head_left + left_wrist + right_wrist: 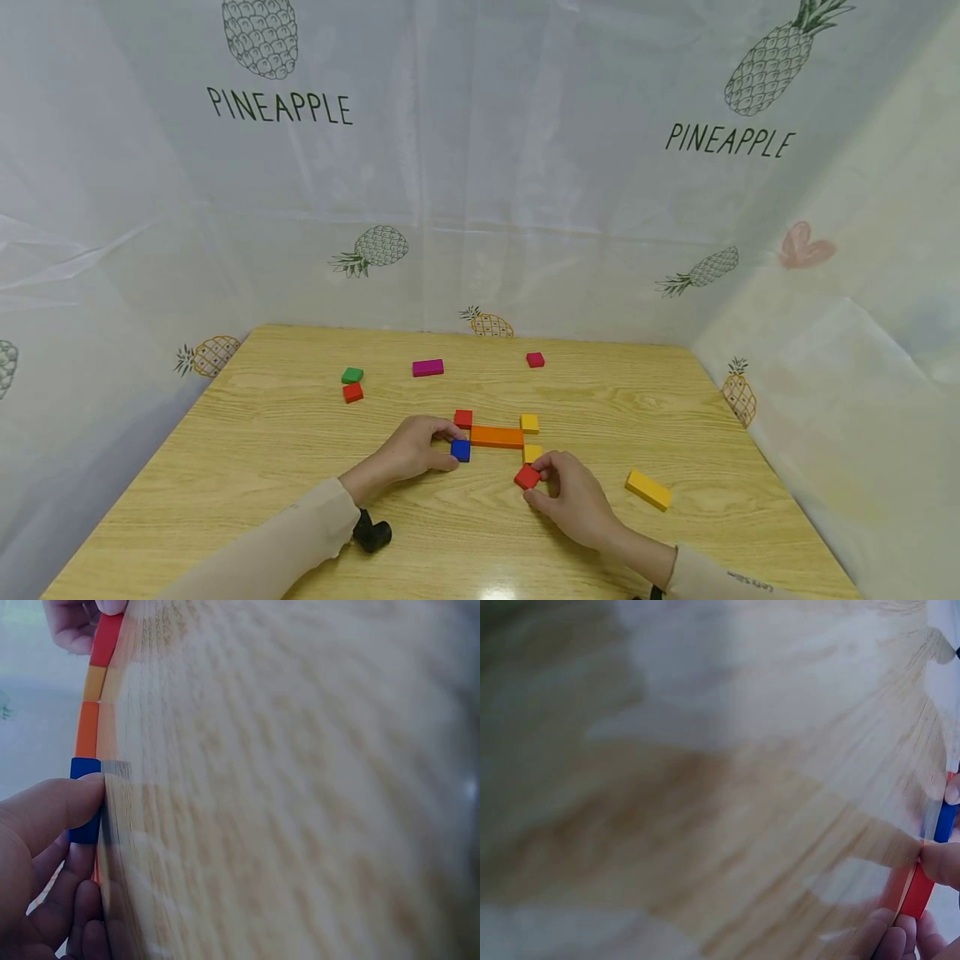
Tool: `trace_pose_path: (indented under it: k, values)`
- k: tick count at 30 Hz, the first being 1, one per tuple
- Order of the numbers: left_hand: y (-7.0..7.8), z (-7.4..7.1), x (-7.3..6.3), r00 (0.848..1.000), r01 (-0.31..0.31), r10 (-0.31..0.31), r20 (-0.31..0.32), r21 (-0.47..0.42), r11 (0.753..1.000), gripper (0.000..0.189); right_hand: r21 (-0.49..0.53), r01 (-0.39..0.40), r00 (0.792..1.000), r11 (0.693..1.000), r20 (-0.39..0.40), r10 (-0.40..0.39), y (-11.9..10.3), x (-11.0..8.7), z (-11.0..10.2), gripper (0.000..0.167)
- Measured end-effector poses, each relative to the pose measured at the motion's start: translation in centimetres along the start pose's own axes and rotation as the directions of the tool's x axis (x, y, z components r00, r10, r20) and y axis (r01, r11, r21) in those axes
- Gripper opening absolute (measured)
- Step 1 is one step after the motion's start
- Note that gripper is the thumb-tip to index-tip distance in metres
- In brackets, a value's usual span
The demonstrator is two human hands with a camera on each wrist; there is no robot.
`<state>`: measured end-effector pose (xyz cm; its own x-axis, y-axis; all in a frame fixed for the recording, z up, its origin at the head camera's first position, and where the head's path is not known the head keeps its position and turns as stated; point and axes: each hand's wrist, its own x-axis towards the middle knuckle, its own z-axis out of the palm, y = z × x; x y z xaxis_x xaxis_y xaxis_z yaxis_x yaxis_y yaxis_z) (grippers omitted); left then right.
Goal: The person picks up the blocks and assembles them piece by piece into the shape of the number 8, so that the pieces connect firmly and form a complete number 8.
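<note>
My left hand (pixel 412 450) pinches a blue square block (pixel 461 451) between thumb and fingers at the left end of an orange bar (pixel 497 437). A red square block (pixel 527 477) sits in the grip of my right hand (pixel 577 500), close in front of a yellow square block (pixel 532 453). Another yellow block (pixel 529 423) lies at the bar's far right corner, and a second red block (pixel 463 418) at its far left corner. The left wrist view shows the thumb on the blue block (pixel 85 806), low on the table.
Farther back on the wooden table (pixel 300 467) lie a green block (pixel 352 375), a red block (pixel 352 392), a magenta bar (pixel 428 367) and a pinkish-red block (pixel 535 360). A yellow bar (pixel 648 490) lies to the right. A pineapple-print curtain (pixel 480 167) hangs behind.
</note>
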<state>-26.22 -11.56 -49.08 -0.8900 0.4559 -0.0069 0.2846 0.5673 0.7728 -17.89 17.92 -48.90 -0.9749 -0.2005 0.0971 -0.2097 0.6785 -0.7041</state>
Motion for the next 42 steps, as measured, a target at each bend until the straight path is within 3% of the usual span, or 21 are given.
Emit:
trace_pose_path:
  k: [42]
  values:
    - [-0.08, -0.22, 0.10, 1.000, 0.003, -0.003, 0.018, -0.007, 1.000, 0.036, -0.009, 0.005, 1.000, 1.000, -0.002, -0.005, 0.09, 0.03, 0.04, 0.033]
